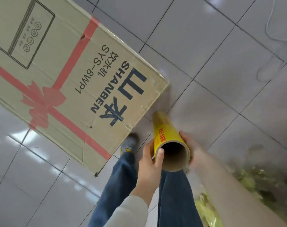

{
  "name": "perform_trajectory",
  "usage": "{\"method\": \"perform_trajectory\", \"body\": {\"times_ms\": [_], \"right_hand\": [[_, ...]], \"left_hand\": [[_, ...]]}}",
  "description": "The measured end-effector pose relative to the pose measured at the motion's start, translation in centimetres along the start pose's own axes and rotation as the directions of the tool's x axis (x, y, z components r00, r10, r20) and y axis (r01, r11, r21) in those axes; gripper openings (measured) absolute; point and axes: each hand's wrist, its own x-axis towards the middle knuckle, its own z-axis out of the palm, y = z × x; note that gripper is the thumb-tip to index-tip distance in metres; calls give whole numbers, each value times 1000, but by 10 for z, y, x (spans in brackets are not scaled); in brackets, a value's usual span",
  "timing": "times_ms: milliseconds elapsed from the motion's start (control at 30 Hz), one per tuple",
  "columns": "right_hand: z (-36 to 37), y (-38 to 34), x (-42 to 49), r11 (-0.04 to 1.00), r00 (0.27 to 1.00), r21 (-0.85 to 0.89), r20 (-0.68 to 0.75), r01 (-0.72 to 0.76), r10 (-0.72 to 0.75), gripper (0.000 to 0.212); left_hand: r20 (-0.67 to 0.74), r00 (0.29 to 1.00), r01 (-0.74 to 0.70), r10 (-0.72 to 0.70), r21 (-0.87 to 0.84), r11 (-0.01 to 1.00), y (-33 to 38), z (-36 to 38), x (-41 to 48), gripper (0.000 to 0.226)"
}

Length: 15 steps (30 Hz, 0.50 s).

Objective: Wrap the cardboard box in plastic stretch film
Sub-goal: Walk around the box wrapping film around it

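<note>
On the floor (221, 79), the box (70, 76) lies just beyond the roll (165, 131), whose near end the left hand (149, 163) and right hand (191, 145) both clasp, so the film wants pulling taut, the roll level, round that corner.

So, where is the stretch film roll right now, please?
Head view, lower centre: stretch film roll, held by left hand and right hand, right of the cardboard box.
</note>
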Motion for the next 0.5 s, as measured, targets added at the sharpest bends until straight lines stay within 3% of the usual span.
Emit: {"method": "perform_trajectory", "body": {"times_ms": [100,167,267,367,500], "right_hand": [[15,21,4,999,1000,32,9,-3,3,61],[22,28,6,1000,1000,13,-12,15,-15,55],[27,32,7,997,999,-71,-34,18,-21,55],[37,31,6,997,1000,-74,-27,-1,-1,55],[45,33,1,989,999,-135,16,53,-51,47]], "left_hand": [[55,998,-17,14,63,998,-5,-21,-2,40],[139,990,-44,13,227,973,-10,-36,0,40],[270,962,-110,-28,482,869,-22,-56,14,63],[384,923,-199,23,425,883,-19,-69,24,84],[502,848,-396,169,391,831,-1,-71,36,66]]}}
